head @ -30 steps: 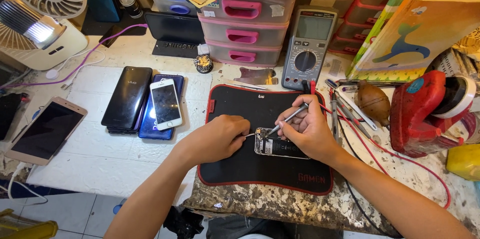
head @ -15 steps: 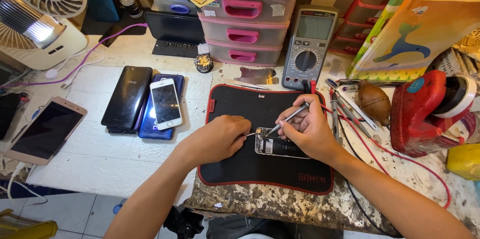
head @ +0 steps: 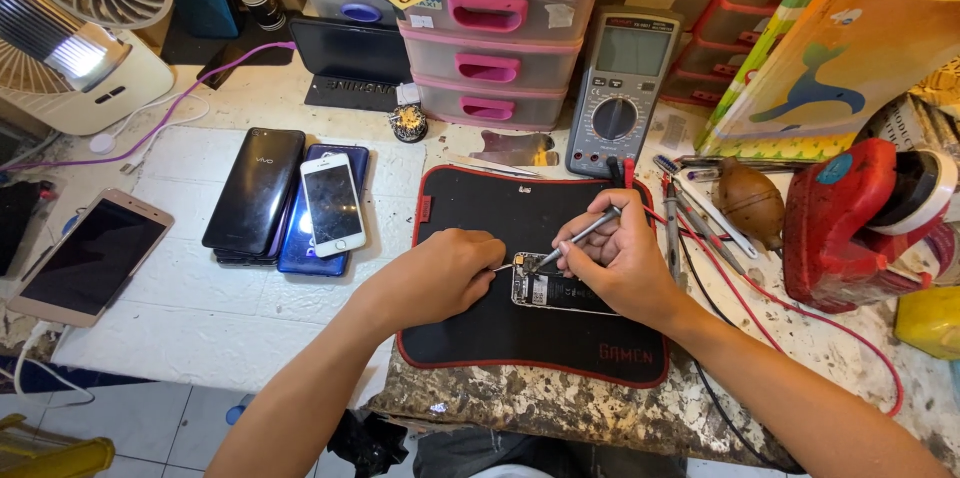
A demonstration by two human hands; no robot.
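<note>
Unchanged since earlier: left hand [head: 440, 273] pinches a thin tool, right hand [head: 620, 258] grips tweezers [head: 578, 236] over the opened phone [head: 550, 290].

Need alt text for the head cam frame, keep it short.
Seen from above, a person's right hand holds a thin metal tool to an opened phone lying on a black mat, while the left hand rests at the phone's left end. Around it on the cluttered bench are a stack of phones, a multimeter and pink drawers.
</note>
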